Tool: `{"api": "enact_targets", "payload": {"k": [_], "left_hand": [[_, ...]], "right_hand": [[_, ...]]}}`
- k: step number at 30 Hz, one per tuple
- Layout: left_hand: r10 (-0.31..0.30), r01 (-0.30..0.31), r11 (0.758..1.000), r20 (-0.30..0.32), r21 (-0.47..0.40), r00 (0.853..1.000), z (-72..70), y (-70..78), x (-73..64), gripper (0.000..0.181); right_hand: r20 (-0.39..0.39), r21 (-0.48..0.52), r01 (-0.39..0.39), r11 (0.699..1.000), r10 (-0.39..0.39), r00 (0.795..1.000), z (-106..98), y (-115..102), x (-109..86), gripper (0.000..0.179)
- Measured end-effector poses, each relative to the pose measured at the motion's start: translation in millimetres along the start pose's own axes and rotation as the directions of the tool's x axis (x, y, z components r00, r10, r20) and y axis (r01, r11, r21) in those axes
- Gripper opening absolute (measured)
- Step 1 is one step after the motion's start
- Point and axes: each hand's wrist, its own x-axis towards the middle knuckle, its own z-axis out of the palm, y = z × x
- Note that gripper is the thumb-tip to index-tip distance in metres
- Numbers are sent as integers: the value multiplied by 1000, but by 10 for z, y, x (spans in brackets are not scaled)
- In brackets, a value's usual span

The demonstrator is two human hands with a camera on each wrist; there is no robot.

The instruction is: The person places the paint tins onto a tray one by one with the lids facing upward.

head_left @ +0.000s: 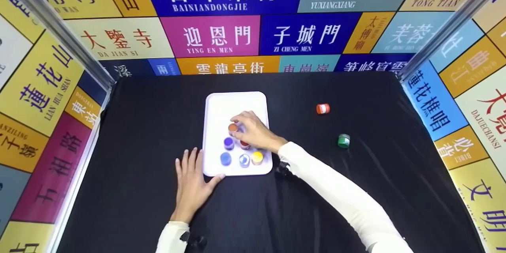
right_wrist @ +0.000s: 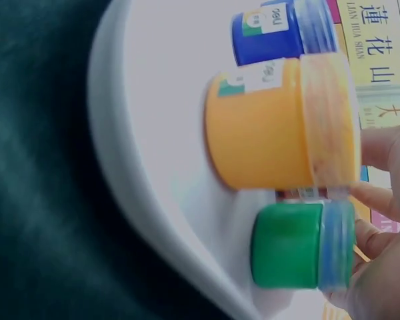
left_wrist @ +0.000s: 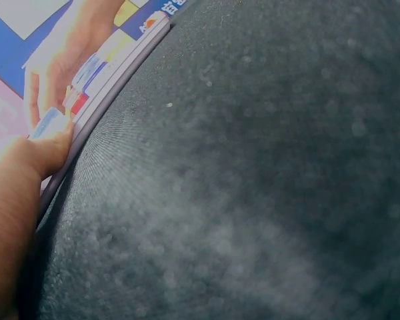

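Note:
My right hand [head_left: 253,130] reaches over the white tray [head_left: 237,102] and pinches a small brown-orange jar [head_left: 233,128] between thumb and fingers. Close by that hand stand a purple jar [head_left: 229,143] and a dark red jar [head_left: 244,145], partly covered by it. The right wrist view shows a green jar [right_wrist: 288,245] on the tray beside a yellow-orange jar [right_wrist: 260,127]; the fingers are behind them and the pinched jar is hidden. My left hand [head_left: 194,185] lies at the tray's near left corner, fingers straight along the side and thumb at the front rim.
A blue jar [head_left: 225,159] and a white-and-blue topped jar [head_left: 244,161] stand in the tray's near part. Right of the tray, an orange-red jar [head_left: 323,108] and another green jar [head_left: 344,141] lie on the black cloth [head_left: 308,209]. Printed panels [head_left: 213,35] wall the table.

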Motion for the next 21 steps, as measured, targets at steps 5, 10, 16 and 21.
{"api": "enact_targets", "payload": {"k": [5, 10, 16, 21], "left_hand": [[1, -1, 1000, 1, 2, 1000, 13, 7, 5, 107], [-2, 2, 1000, -10, 1, 1000, 20, -4, 6, 106], [-10, 10, 1000, -3, 1, 1000, 15, -8, 3, 107], [-20, 20, 1000, 8, -5, 1000, 15, 1, 2, 107]], "right_hand": [[-39, 31, -14, 999, 15, 999, -153, 30, -116, 44], [-91, 35, -6, 999, 10, 996, -308, 110, -219, 40], [-135, 6, -11, 1000, 11, 991, -503, 239, -360, 39], [-179, -42, 5, 999, -13, 984, -666, 332, -507, 36]]}}
